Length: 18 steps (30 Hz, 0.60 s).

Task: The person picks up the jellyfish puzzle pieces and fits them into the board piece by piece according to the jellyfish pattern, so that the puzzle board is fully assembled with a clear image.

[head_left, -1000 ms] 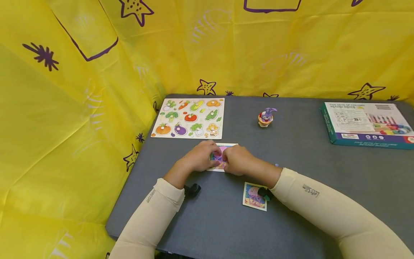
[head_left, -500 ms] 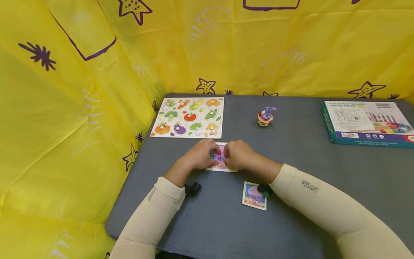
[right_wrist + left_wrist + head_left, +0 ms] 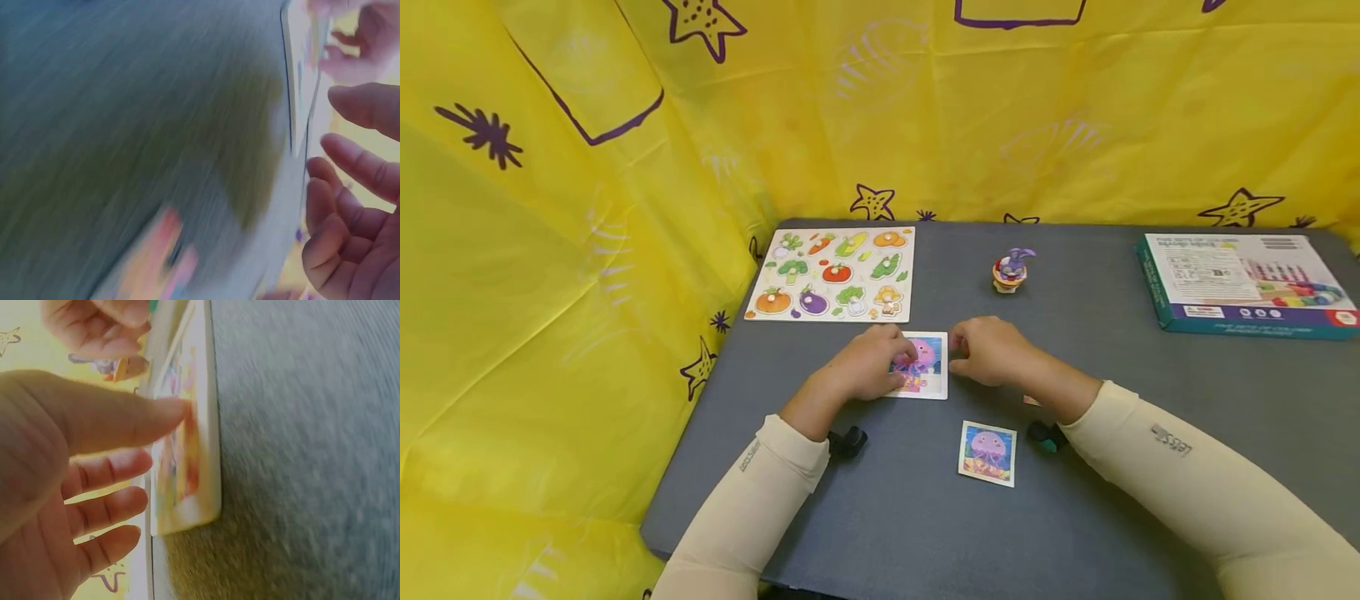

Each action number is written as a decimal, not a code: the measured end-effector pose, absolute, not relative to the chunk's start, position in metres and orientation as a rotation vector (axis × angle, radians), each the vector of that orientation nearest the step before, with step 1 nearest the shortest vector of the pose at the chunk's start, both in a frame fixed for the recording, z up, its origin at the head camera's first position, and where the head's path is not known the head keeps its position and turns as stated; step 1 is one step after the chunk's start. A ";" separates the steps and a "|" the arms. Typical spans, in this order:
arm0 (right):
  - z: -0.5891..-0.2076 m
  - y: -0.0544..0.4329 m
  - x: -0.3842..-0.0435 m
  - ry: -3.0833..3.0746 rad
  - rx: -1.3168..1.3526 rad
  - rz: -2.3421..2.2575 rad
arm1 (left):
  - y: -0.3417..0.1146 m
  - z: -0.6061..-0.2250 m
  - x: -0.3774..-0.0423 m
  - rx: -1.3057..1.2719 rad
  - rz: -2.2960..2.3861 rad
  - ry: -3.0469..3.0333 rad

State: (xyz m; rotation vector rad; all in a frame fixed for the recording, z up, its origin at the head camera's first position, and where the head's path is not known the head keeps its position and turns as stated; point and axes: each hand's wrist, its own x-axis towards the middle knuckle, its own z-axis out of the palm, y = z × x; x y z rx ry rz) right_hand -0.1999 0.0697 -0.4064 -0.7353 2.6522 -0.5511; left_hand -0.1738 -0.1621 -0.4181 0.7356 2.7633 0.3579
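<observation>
A small jellyfish jigsaw board (image 3: pixel 936 387) lies flat on the grey table, with pink and blue picture pieces in it and a bare pale patch at its lower right. My left hand (image 3: pixel 868 363) rests on its left side; in the left wrist view the thumb (image 3: pixel 140 422) touches the picture and the fingers are loosely bent. Just off the board's right edge is my right hand (image 3: pixel 992 352), its fingers relaxed and holding nothing. A loose puzzle piece (image 3: pixel 1032 401) shows partly under the right forearm; in the right wrist view a colourful piece (image 3: pixel 147 265) is blurred.
A square jellyfish picture card (image 3: pixel 988 453) lies in front of the board. Behind are a vegetable peg puzzle (image 3: pixel 872 310) and a purple rabbit figurine (image 3: pixel 1011 270). A flat toy box (image 3: pixel 1213 275) lies at the far right. Yellow cloth (image 3: pixel 820 125) hangs along the back and left.
My right hand has left the jigsaw board and moved right, uncovering the board's right side and the picture card. My left hand has stayed on the board.
</observation>
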 end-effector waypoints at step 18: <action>-0.416 0.175 -0.162 2.665 -0.630 -0.504 | -0.148 -0.420 -0.176 0.821 0.410 2.703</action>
